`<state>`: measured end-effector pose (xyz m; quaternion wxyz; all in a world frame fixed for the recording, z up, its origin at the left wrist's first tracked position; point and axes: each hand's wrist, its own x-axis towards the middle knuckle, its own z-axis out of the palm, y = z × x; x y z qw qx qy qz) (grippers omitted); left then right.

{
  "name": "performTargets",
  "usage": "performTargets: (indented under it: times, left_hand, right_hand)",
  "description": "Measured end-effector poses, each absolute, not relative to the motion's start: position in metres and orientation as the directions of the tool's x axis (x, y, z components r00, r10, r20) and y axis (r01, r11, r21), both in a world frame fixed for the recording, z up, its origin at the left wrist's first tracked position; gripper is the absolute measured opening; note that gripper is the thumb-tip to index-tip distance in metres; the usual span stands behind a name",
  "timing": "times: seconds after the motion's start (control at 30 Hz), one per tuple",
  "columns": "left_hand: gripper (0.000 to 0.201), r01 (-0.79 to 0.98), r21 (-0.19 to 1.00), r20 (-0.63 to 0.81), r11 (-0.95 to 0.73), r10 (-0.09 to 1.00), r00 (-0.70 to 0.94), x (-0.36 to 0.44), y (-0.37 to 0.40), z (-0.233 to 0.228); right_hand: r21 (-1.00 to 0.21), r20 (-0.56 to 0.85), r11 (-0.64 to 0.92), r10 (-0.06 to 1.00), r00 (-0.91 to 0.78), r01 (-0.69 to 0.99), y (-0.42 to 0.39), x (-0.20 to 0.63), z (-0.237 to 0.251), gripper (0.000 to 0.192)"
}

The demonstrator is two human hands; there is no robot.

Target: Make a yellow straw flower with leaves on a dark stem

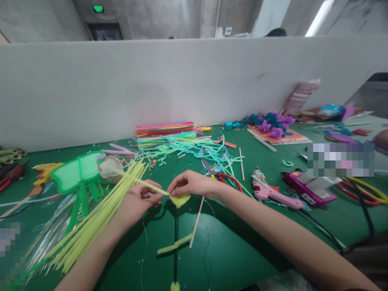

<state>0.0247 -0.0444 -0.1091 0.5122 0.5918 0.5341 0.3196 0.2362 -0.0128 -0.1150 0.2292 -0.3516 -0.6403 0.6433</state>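
Note:
My left hand (144, 197) pinches a yellow pipe cleaner (140, 181), which slants up and left past my fingers. Close beside it, my right hand (188, 185) is closed on a small yellow fuzzy piece (180, 201) at the top of a thin dark stick (176, 258). The pipe cleaner's near end meets this piece; my fingertips hide how they join. A short yellow strip (174, 245) crosses the stick lower down, and another yellow tuft (175, 286) is at its bottom end. A thin wooden stick (196, 223) lies just right of it.
Yellow pipe cleaners (100, 218) lie under my left forearm, near a green fuzzy shape (75, 171) and a yellow glue gun (45, 174). Red-handled scissors (228, 180), a pink glue gun (274, 194) and a purple tool (307, 190) sit right. Colored stems (165, 135) lie against the white partition (151, 81).

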Motion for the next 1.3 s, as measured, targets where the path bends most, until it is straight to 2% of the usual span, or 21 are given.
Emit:
performTargets:
  times: [0.13,0.2,0.3,0.37,0.47,0.57,0.67,0.8,0.9,0.97,1.03,1.1,1.2,1.3]
  left_hand:
    - [0.035,0.330,0.943,-0.127,0.044,0.964,0.234,0.026,-0.045,-0.108]
    - [0.034,0.347,0.937,-0.118,0.032,0.966,0.231,0.026,-0.045,-0.108]
    - [0.033,0.377,0.925,-0.146,0.039,0.955,0.260,0.025,-0.046,-0.108]
    - [0.032,0.334,0.934,-0.238,0.131,0.922,0.304,0.022,-0.045,-0.106]
    - [0.038,0.158,0.906,-0.423,0.393,0.842,0.334,0.015,-0.041,-0.104]
    - [0.036,0.011,0.873,-0.465,0.487,0.826,0.318,0.007,-0.036,-0.107]
    - [0.029,-0.062,0.926,-0.326,0.371,0.873,0.363,0.007,-0.033,-0.117]
    - [0.043,-0.215,0.943,-0.137,0.255,0.884,0.447,0.019,-0.037,-0.123]
    - [0.053,-0.300,0.930,-0.069,0.215,0.900,0.431,0.026,-0.040,-0.116]
    - [0.053,-0.307,0.922,-0.085,0.235,0.899,0.431,0.027,-0.040,-0.110]
    - [0.053,-0.260,0.927,-0.138,0.270,0.891,0.433,0.025,-0.040,-0.104]
    - [0.055,-0.171,0.966,-0.121,0.196,0.920,0.373,0.020,-0.038,-0.099]
    - [0.053,0.064,0.992,0.084,-0.105,0.960,0.267,0.012,-0.034,-0.090]
    - [0.054,0.251,0.927,0.199,-0.279,0.933,0.300,0.005,-0.026,-0.082]
  right_hand:
    - [-0.969,-0.235,-0.145,0.782,-0.578,0.198,-0.013,0.234,-0.113,0.028]
    - [-0.956,-0.290,-0.194,0.758,-0.584,0.222,-0.013,0.234,-0.112,0.031]
    - [-0.953,-0.304,-0.220,0.718,-0.626,0.211,-0.013,0.234,-0.113,0.026]
    - [-0.953,-0.303,-0.233,0.724,-0.619,0.194,-0.013,0.234,-0.114,0.021]
    - [-0.949,-0.309,-0.274,0.722,-0.619,0.154,-0.011,0.233,-0.115,0.021]
    - [-0.972,-0.210,-0.228,0.754,-0.622,0.052,-0.008,0.232,-0.116,0.024]
    - [-0.987,-0.031,-0.123,0.769,-0.638,-0.101,-0.002,0.229,-0.115,0.024]
    - [-0.967,0.130,-0.061,0.721,-0.681,-0.249,0.003,0.218,-0.105,0.022]
    - [-0.946,0.213,-0.013,0.725,-0.655,-0.322,0.005,0.206,-0.091,0.017]
    - [-0.934,0.269,0.033,0.722,-0.638,-0.356,0.005,0.199,-0.081,0.014]
    - [-0.920,0.320,0.068,0.696,-0.642,-0.385,0.005,0.195,-0.073,0.012]
    - [-0.908,0.358,0.081,0.662,-0.659,-0.412,0.003,0.192,-0.068,0.013]
    - [-0.899,0.393,0.107,0.625,-0.674,-0.425,0.000,0.192,-0.065,0.015]
    - [-0.896,0.417,0.181,0.662,-0.623,-0.406,-0.004,0.192,-0.067,0.018]
